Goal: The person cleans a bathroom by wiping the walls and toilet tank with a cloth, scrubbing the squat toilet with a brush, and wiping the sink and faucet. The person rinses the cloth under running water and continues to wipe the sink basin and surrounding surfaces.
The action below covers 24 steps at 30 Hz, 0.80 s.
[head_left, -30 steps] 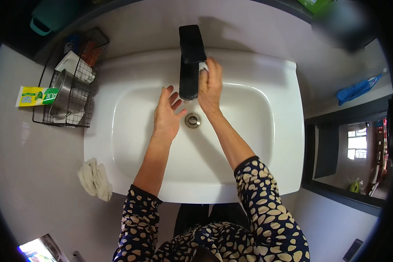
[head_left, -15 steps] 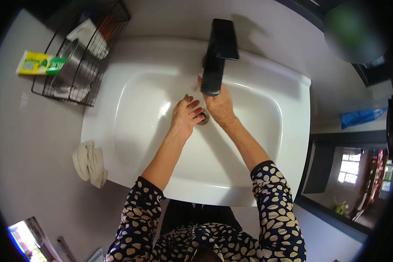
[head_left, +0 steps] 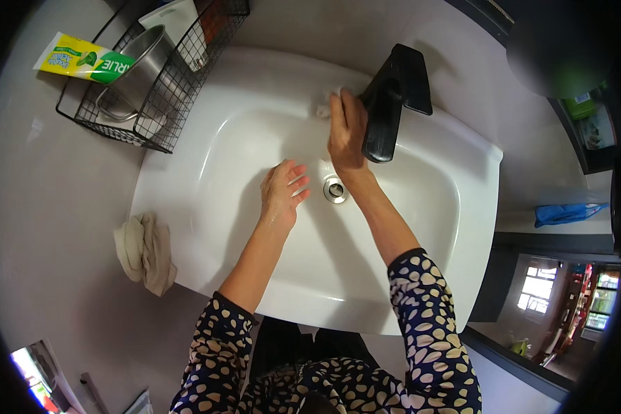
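Note:
Over the white basin my left hand (head_left: 281, 194) hangs palm inward, wet and holding nothing, its fingers slightly apart. My right hand (head_left: 349, 132) is raised beside the black tap (head_left: 382, 124), left of its spout, with fingers pointing to the back rim. A small whitish lump (head_left: 323, 110) shows at those fingertips, partly hidden behind them; its kind is unclear. The hand seems to grip it close to the rear ledge. Below and between both hands lies the metal drain (head_left: 335, 190) of the washbasin (head_left: 393, 276). No running water can be made out.
A black wire basket (head_left: 169, 114) at the back left holds a steel mug (head_left: 145, 65) and a yellow-green tube (head_left: 83, 57). A beige cloth (head_left: 145, 254) drapes over the left rim. Further right hang a blue item (head_left: 569, 214) and a dark-framed mirror (head_left: 552, 297).
My right hand has moved back from under the tap toward the rear rim, the whitish lump moving with it. My left hand has drawn left, away from the drain. The view has shifted slightly.

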{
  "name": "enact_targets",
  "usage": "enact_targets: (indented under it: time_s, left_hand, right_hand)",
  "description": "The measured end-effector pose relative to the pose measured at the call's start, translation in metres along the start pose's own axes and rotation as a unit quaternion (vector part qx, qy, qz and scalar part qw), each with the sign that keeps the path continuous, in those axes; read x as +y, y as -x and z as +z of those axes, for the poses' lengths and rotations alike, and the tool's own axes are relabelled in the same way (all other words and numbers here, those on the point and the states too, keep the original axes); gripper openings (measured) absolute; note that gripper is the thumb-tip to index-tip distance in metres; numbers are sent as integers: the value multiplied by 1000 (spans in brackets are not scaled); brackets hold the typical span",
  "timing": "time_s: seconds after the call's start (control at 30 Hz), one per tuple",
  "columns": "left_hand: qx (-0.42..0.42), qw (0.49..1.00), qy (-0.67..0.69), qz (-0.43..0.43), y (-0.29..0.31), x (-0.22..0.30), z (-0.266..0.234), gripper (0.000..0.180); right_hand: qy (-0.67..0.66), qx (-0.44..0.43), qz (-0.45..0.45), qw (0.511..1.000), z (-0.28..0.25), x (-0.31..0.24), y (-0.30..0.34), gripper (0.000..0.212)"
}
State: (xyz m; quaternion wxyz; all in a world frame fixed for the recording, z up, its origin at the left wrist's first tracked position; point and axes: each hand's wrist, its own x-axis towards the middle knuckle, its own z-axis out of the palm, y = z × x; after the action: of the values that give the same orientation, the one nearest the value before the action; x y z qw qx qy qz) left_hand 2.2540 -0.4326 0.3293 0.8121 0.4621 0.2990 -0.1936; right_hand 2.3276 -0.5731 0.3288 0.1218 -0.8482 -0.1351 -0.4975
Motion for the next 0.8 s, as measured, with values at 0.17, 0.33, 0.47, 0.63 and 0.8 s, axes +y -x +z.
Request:
enact_targets:
  time_s: [0.17,0.33,0.47,0.63,0.8]
  left_hand:
    - [-4,1000,-8,30,2,4,-19,36]
    - [1,999,4,39,-2,6,-40,32]
    - [9,1000,14,24,-5,7,-47,31]
    - [33,998,36,34,-4,11,-51,34]
    - [109,985,3,132,-2,18,-36,38]
  right_hand:
    - [111,-151,209,960,43,-21,-14,43]
    - [-63,-176,80,979,60,-66,3,47]
    - [-180,-111,58,976,76,-65,-12,46]
    - [13,-63,428,902,72,-23,-48,46]
    - [126,-93,239,958,120,-41,-29,57]
